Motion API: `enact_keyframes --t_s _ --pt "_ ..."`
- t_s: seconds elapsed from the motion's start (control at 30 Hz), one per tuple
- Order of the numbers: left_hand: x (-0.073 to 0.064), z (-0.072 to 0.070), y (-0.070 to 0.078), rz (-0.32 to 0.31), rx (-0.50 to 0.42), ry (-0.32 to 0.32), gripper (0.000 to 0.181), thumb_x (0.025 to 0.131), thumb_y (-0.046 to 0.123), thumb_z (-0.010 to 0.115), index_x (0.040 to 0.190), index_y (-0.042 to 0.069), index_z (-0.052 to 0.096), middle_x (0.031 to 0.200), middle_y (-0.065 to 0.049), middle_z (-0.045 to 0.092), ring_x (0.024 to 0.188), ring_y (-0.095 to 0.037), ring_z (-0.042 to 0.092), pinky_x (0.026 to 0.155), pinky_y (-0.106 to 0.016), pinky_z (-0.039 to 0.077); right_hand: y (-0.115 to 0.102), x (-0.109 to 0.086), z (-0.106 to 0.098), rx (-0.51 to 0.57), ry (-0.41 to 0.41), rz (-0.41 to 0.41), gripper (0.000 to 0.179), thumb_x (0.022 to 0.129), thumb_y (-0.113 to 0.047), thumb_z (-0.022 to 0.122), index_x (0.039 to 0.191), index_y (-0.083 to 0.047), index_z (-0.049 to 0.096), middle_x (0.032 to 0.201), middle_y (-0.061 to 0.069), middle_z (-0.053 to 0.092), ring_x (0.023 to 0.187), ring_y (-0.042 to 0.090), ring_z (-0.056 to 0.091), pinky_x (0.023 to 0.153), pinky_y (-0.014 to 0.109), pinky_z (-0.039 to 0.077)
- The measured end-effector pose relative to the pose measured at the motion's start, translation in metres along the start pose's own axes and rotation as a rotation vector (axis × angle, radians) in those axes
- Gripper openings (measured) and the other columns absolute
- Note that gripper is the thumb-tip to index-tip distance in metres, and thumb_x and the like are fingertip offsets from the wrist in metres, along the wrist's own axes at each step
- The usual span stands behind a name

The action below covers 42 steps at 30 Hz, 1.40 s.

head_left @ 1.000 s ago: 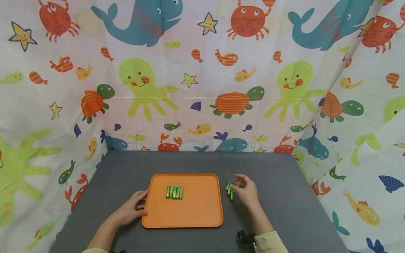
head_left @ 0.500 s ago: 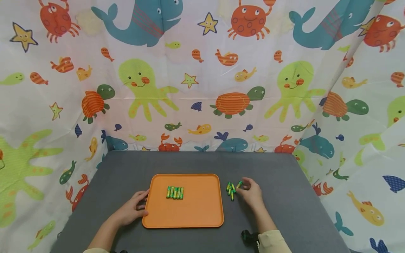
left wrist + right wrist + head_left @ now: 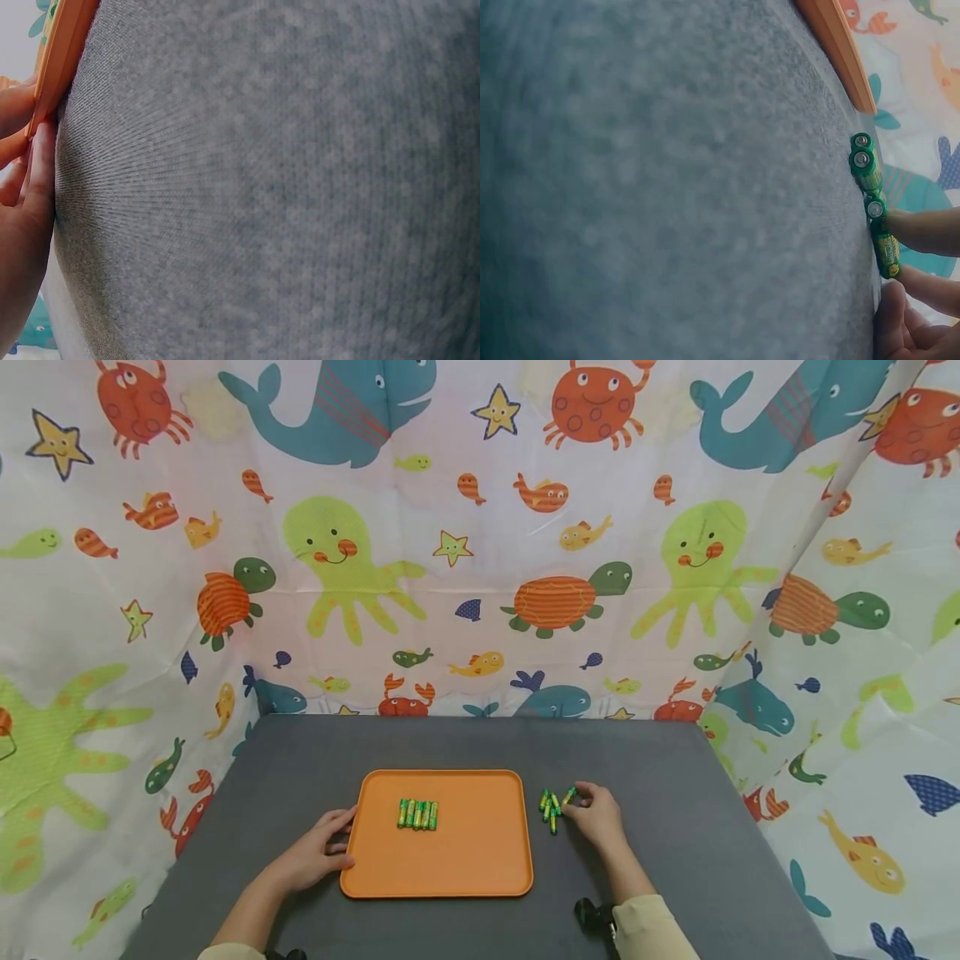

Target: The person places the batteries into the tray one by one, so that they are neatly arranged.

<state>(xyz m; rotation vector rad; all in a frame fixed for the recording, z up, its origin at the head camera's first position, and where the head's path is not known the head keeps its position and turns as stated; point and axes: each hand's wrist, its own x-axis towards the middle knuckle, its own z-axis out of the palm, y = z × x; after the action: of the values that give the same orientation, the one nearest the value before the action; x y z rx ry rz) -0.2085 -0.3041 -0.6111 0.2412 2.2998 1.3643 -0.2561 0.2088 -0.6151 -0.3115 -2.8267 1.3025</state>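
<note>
An orange tray [image 3: 435, 872] lies on the grey table, with a row of several green-and-yellow batteries [image 3: 417, 815] standing side by side in its upper left part. My left hand [image 3: 315, 853] holds the tray's left edge, thumb on the rim; in the left wrist view the fingers [image 3: 43, 161] meet the tray's side [image 3: 60, 60]. To the right of the tray lies a loose cluster of batteries [image 3: 551, 810]. At its right side, my right hand [image 3: 596, 818] pinches one battery [image 3: 887, 253] between thumb and finger, close to the table. Other batteries [image 3: 866, 171] lie beside it.
The grey table [image 3: 660, 843] extends around the tray on all sides. A white curtain [image 3: 480, 427] printed with sea animals hangs behind and along both sides. A black wrist camera [image 3: 592, 914] sits at my right sleeve.
My right hand has moved a little to the right, off the battery cluster, and now pinches a battery at its right side. The left hand stays at the tray's edge.
</note>
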Motion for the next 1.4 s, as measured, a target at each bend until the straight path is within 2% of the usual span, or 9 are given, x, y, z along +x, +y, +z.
enact_keyframes --t_s 0.3,0.6,0.93,1.17,1.4 --pt "-0.001 0.000 0.002 -0.006 0.001 0.009 0.094 0.089 0.016 0.078 0.163 0.011 0.019 0.159 -0.016 0.024 0.138 -0.040 0.044 0.102 -0.041 0.053 -0.003 0.001 0.000 -0.065 -0.021 -0.034 0.060 0.082 -0.011 0.080 0.137 0.002 0.060 0.131 0.026 0.056 0.106 0.036 0.062 0.080 0.048 0.056" --pt "-0.001 0.001 0.002 -0.010 0.004 0.015 0.094 0.088 0.015 0.079 0.162 0.010 0.020 0.158 -0.017 0.025 0.138 -0.041 0.042 0.102 -0.041 0.053 -0.002 -0.001 0.004 -0.089 0.011 -0.045 0.060 0.081 -0.015 0.083 0.134 0.002 0.062 0.130 0.027 0.055 0.103 0.035 0.062 0.080 0.050 0.055" --pt "0.000 0.000 0.002 -0.016 0.018 0.022 0.094 0.089 0.015 0.079 0.162 0.011 0.021 0.158 -0.017 0.025 0.137 -0.040 0.044 0.103 -0.044 0.053 -0.003 -0.005 0.001 0.031 0.054 0.008 0.059 0.084 -0.012 0.081 0.137 0.000 0.058 0.126 0.022 0.065 0.110 0.035 0.066 0.087 0.048 0.057" --pt "0.000 0.000 0.003 -0.022 0.015 0.021 0.094 0.088 0.016 0.079 0.162 0.011 0.021 0.157 -0.016 0.027 0.138 -0.039 0.044 0.103 -0.044 0.053 -0.009 -0.009 -0.004 0.113 0.055 -0.024 0.060 0.085 -0.009 0.080 0.139 -0.002 0.057 0.127 0.022 0.067 0.109 0.033 0.070 0.081 0.041 0.061" --pt "0.001 0.000 0.000 -0.019 0.019 0.020 0.094 0.088 0.017 0.079 0.162 0.012 0.022 0.157 -0.016 0.027 0.138 -0.039 0.042 0.103 -0.043 0.052 -0.025 -0.012 -0.006 0.209 0.032 -0.049 0.061 0.083 -0.006 0.081 0.139 0.001 0.057 0.126 0.022 0.067 0.109 0.033 0.070 0.083 0.041 0.061"
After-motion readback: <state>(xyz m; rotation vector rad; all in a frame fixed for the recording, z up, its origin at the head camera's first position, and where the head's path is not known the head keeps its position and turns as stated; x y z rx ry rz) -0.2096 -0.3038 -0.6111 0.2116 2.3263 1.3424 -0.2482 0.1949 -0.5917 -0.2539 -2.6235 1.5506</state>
